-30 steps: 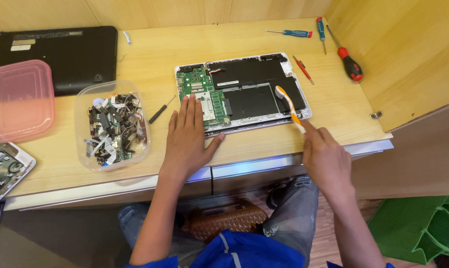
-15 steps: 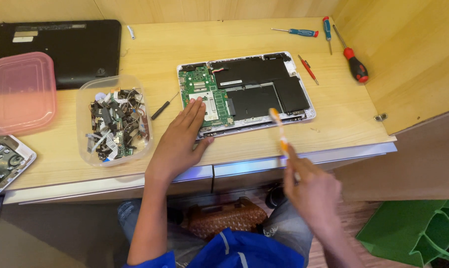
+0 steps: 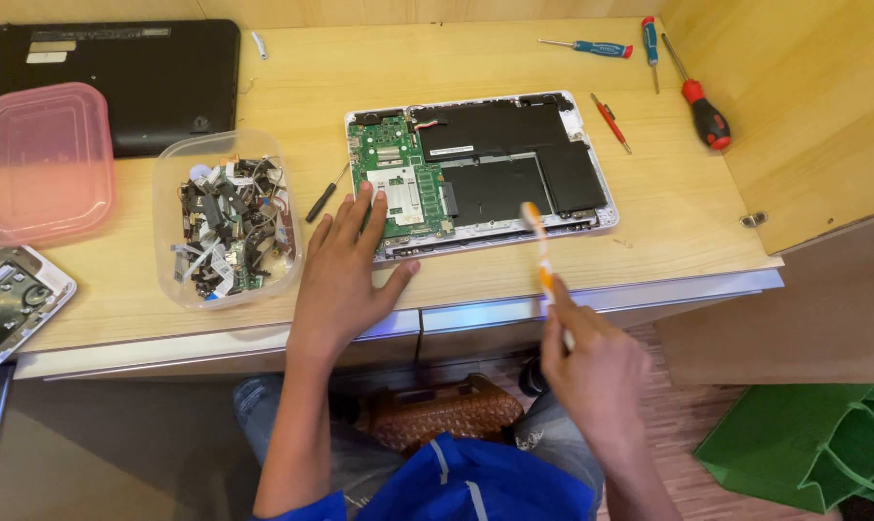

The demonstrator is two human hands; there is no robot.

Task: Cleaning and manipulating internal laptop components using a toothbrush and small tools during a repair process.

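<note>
Left hand: left hand (image 3: 345,275) lies flat, palm down, fingers spread, gripping nothing; fingertips rest on the lower left corner of the opened silver laptop base (image 3: 480,174), thumb on the desk edge just beside it.
Right hand: right hand (image 3: 591,367) is closed around the lower end of a thin orange-and-white toothbrush-like brush (image 3: 538,256), held below the desk edge; brush points up, tip over the front edge of the laptop base, touching or not, can't tell.
Laptop base: lies cover off at centre of the light wooden desk (image 3: 668,212), green circuit board (image 3: 398,178) on its left part, black panels on its right.
Left of laptop: small black-handled screwdriver (image 3: 323,198) flat on the desk, between the base and a clear plastic tub of mixed small electronic scraps (image 3: 226,222).
Far left: pink translucent plastic lid (image 3: 39,159), partly over a black flat laptop cover (image 3: 133,72); grey metal part (image 3: 7,304) at the desk's left edge.
Top right: blue-handled screwdriver (image 3: 591,46), second blue-tipped screwdriver (image 3: 649,39), large red-and-black-handled screwdriver (image 3: 702,106), slim red screwdriver (image 3: 610,123), all well apart from both hands.
Below desk: brown woven bag (image 3: 437,410) between the knees, green bag (image 3: 813,439) on the floor at right.
</note>
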